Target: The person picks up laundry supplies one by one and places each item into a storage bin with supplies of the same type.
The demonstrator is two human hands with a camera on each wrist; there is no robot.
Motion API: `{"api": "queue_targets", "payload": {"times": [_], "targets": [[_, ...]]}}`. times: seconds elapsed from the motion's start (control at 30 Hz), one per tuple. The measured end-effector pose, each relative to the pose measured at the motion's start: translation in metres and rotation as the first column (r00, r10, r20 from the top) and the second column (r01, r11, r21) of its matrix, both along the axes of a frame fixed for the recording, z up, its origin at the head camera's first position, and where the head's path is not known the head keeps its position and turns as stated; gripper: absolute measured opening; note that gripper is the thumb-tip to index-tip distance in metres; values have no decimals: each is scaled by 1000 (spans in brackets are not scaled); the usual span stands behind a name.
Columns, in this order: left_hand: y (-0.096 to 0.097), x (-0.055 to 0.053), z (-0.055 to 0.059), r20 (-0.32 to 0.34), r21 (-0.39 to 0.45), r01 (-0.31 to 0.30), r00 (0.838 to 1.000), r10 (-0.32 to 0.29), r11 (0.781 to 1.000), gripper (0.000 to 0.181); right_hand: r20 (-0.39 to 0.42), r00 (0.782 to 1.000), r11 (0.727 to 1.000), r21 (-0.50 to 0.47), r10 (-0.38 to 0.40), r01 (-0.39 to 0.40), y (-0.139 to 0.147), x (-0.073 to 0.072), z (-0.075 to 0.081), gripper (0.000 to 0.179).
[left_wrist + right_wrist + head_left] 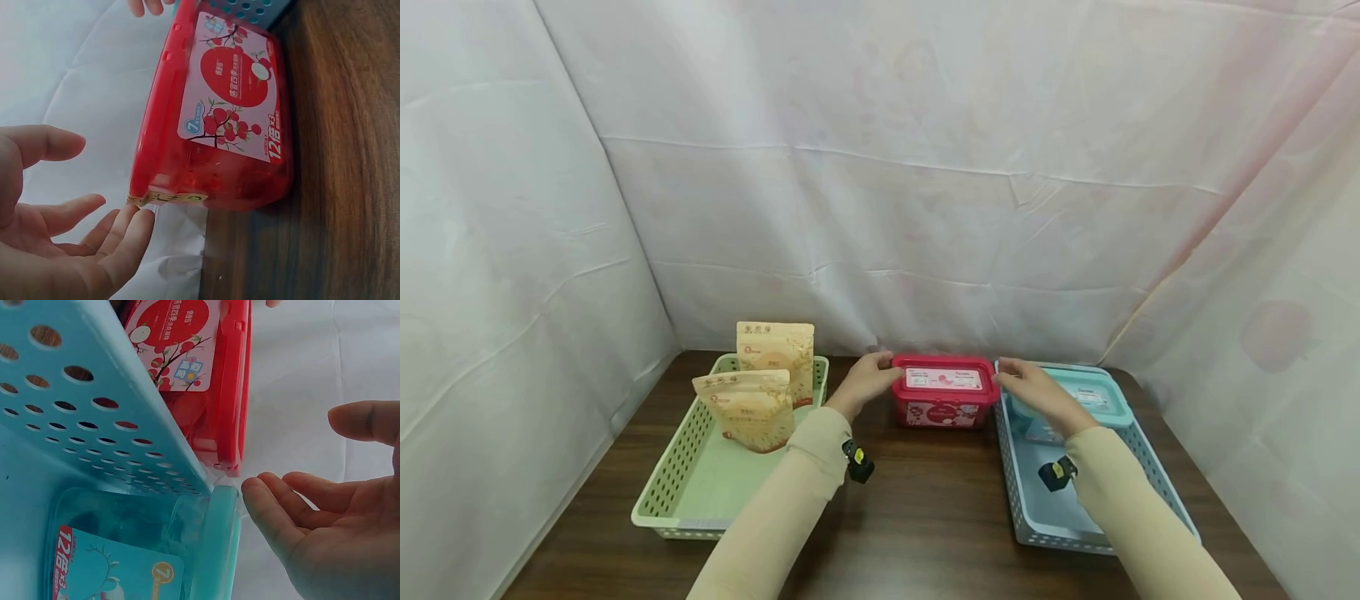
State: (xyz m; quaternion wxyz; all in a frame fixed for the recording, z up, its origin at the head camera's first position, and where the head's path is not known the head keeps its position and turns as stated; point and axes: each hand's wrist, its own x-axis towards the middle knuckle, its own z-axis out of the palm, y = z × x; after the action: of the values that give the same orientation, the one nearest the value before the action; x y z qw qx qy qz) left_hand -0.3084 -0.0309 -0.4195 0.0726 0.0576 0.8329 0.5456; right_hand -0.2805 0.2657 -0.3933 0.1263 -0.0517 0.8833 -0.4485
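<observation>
A red lidded plastic tub [943, 392] with a pink label stands on the dark table between two baskets. At its left end is my left hand [867, 383]; in the left wrist view the fingertips [142, 219] meet the tub's end below the lid rim, thumb apart. My right hand [1037, 390] is by the tub's right end, above the blue basket [1022, 500]. In the right wrist view its fingertips [253, 487] lie beside the corner of a turquoise tub [215, 544], close to the red lid, and the thumb stands away.
A green basket [658, 492] at the left holds two yellow stand-up pouches [748, 412]. The turquoise tub sits at the back of the blue basket, whose left wall runs close beside the red tub. White curtains [887, 208] hang behind and at both sides.
</observation>
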Motion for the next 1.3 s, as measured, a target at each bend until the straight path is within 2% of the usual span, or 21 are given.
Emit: {"api": "queue_targets", "payload": {"times": [0.2, 0.43, 0.73, 1.0, 1.3], "targets": [[5, -8, -3, 51, 28, -10, 999, 8, 1000, 57, -20, 1000, 997, 74, 10, -9, 0, -7, 0, 70], [7, -15, -6, 21, -56, -35, 999, 36, 998, 55, -87, 995, 981, 190, 41, -24, -6, -15, -4, 62], [2, -19, -12, 53, -48, -53, 997, 56, 997, 53, -119, 992, 975, 224, 33, -6, -9, -24, -8, 46], [2, -18, -12, 54, -56, -50, 997, 53, 997, 53, -133, 991, 964, 267, 19, 18, -5, -30, -10, 48], [0, -17, -10, 46, -71, -46, 998, 49, 996, 54, -122, 992, 964, 264, 7, 25, -6, -33, -12, 46]]}}
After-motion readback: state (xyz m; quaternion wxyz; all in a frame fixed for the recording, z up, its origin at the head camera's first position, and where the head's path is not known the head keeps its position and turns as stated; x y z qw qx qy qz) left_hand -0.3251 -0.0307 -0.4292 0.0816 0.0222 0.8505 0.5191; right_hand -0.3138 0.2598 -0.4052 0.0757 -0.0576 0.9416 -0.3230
